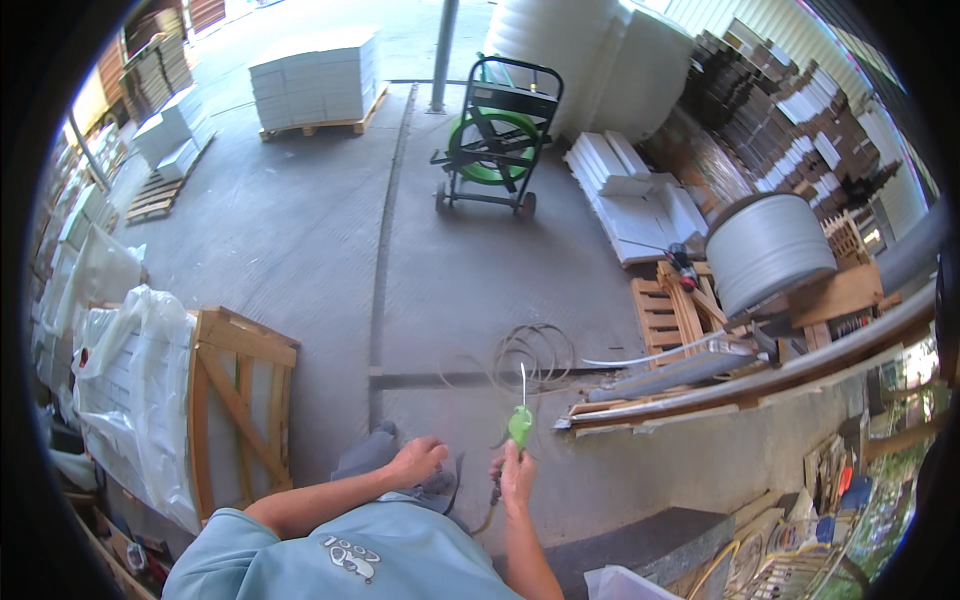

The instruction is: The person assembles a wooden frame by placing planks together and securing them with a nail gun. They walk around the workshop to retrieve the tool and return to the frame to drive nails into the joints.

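My right hand (517, 476) is wrapped round the handle of a green air blow gun (520, 425). Its thin white nozzle points forward, away from my body. A hose (487, 520) runs down from the handle beside my leg. My left hand (418, 461) is in front of my waist, above my thigh, its fingers curled in loosely with nothing visible in them. Ahead of the gun, loops of thin hose (535, 355) lie on the concrete floor (300, 230).
To my left stands a wooden crate (245, 400) beside plastic-wrapped goods (135, 380). A wheeled reel cart (497, 140) with green strapping is ahead. Right are white panels (640, 215), a large spool (768, 255), a wooden pallet (660, 315) and a ledge (700, 430). Farther off sits a loaded pallet (315, 85).
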{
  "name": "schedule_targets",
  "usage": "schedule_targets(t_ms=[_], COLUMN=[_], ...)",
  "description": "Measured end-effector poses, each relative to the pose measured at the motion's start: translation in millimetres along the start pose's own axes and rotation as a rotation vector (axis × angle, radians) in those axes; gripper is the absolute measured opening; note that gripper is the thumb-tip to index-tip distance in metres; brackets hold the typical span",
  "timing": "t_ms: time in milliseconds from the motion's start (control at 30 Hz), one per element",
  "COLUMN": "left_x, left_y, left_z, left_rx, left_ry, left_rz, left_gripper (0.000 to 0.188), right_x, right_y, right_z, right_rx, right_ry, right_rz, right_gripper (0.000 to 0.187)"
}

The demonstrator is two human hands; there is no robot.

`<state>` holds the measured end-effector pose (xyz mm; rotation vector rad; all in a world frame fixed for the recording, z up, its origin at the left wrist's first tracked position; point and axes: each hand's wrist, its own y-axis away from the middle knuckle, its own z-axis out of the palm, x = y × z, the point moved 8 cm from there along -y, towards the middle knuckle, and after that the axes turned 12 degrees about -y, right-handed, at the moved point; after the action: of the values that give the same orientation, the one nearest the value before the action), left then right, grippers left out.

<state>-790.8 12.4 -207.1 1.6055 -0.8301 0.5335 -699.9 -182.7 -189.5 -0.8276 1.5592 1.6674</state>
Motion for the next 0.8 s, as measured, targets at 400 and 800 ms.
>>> schedule_targets(t_ms=[400,800], left_x=[12.3,70.9], left_y=[-101.4,-232.5], left_z=[-132.3,-332.6], left_rx=[0.363,0.425], left_ry=[0.287,0.662], left_rz=[-0.235,-0.108], left_gripper=[0.046,0.038], right_x=[-9.5,-98.6], right_y=[-34.0,-107.5], right_z=[220.4,361.1], right_rx=[-0.531,-0.507], right_ry=[0.812,0.794], right_rz=[-0.244,-0.264], right_gripper=[0.044,0.051])
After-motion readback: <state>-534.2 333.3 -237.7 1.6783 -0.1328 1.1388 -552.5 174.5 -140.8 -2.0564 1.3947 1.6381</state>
